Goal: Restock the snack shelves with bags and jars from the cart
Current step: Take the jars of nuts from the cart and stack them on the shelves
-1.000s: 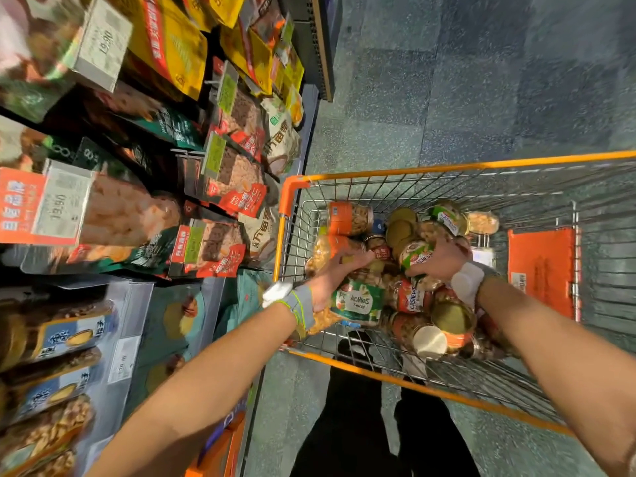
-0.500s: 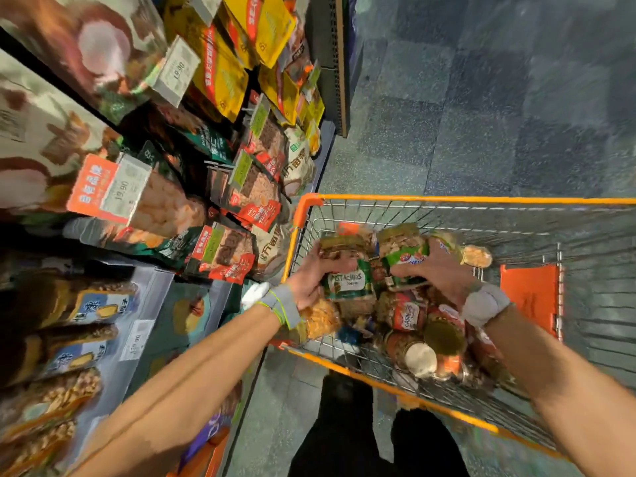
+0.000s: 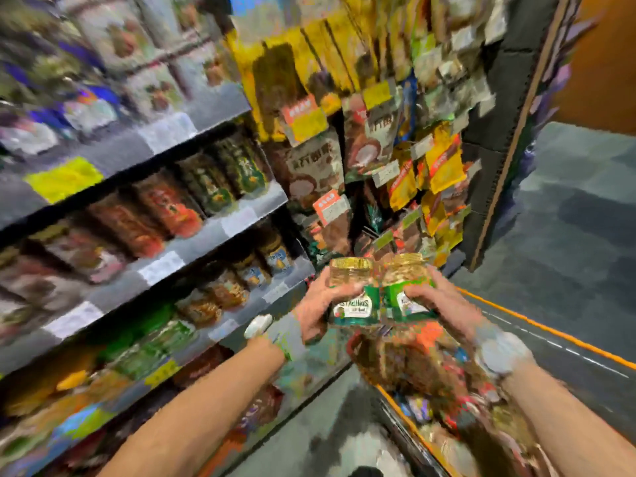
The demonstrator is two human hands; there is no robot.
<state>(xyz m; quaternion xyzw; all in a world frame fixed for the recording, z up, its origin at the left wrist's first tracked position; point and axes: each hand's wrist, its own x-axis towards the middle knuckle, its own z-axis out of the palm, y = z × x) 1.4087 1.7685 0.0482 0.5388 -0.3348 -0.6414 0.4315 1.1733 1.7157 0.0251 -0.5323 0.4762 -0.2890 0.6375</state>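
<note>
Two clear jars with gold lids and green labels are held side by side in front of me, above the cart's near corner. My left hand [image 3: 318,306] grips the left pistachio jar [image 3: 352,290]. My right hand [image 3: 444,299] grips the right jar [image 3: 404,287]. The orange-rimmed wire cart [image 3: 550,333] lies below and to the right, with several more jars [image 3: 406,363] piled in it, blurred. The grey snack shelves [image 3: 213,232] stand to the left of the jars, lined with bags and jars.
Hanging snack bags [image 3: 437,166] on pegs fill the rack straight ahead, with price tags among them. A dark end post [image 3: 506,132] closes the rack on the right. Grey tiled floor [image 3: 568,218] stretches to the right. The whole frame is motion-blurred.
Both hands have lifted a jar each out of the cart and brought them together. My view has swung up from the cart toward the shelves.
</note>
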